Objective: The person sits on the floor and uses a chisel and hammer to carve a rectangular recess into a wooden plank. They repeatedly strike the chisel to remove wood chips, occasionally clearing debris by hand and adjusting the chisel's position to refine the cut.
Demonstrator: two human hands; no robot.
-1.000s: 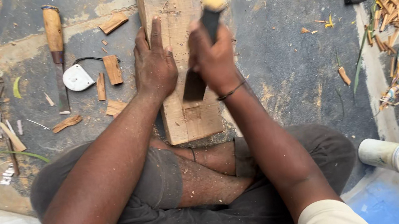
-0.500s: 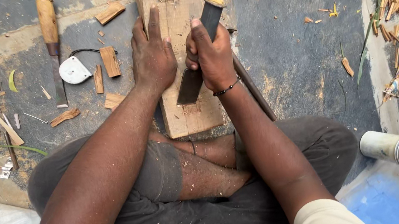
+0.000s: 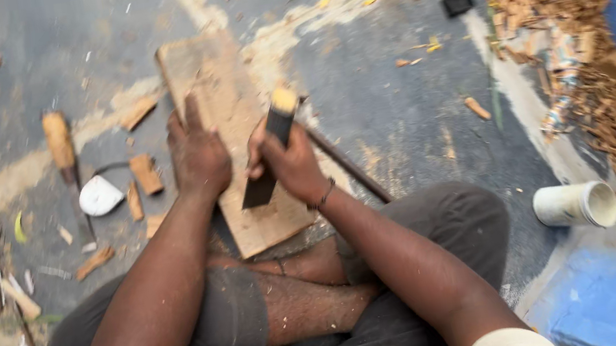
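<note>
Sitting cross-legged on the floor, the person presses the left hand (image 3: 198,153) flat, fingers spread, on a wooden plank (image 3: 233,139) whose long axis runs away from the knees. The right hand (image 3: 290,163) is clenched around a dark chisel (image 3: 266,159), blade angled down onto the plank's near end. Motion blur obscures the cutting edge.

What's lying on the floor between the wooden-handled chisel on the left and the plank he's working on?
In the head view: a white rounded object and small wooden offcuts.
</note>
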